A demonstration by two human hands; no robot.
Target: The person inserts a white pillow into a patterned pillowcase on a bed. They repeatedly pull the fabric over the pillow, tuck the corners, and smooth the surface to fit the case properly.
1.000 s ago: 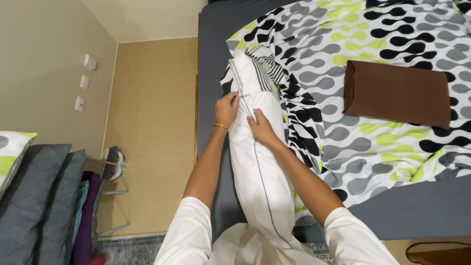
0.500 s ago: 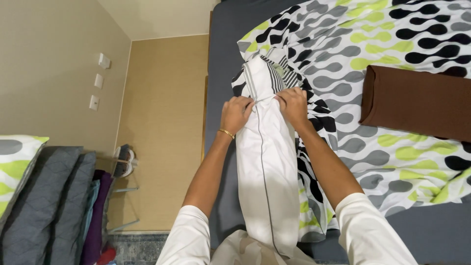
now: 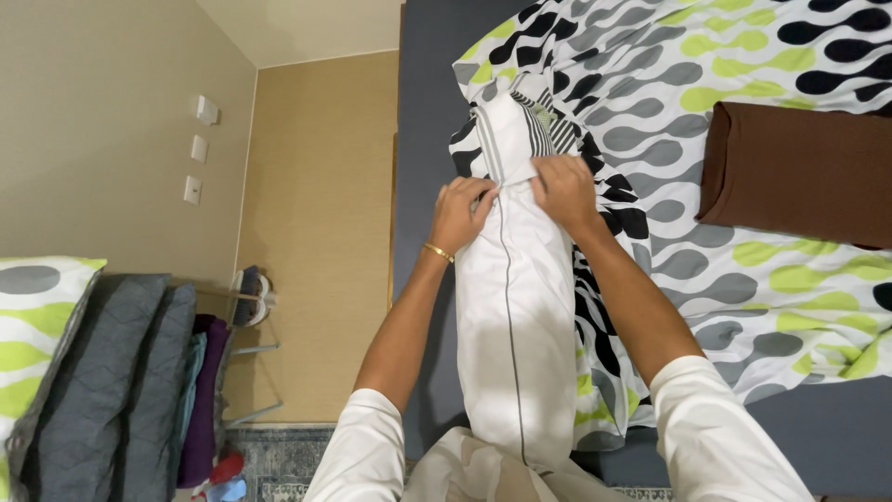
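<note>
Grey cushions [image 3: 121,372] stand lower left. At frame centre the left hand [image 3: 462,212] and right hand [image 3: 565,191], close together, both pinch the white pillow [image 3: 514,325]. It looks soft, light, best gripped at its open end. Brown pillow [image 3: 799,172] lies upper right.

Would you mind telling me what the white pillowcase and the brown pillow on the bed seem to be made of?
The white pillowcase, pinched near its top by the left hand and right hand, looks like smooth matte woven cloth, probably cotton: soft creases, no sheen. The brown pillow seems covered in plain matte fabric; its exact fibre cannot be told.
</note>
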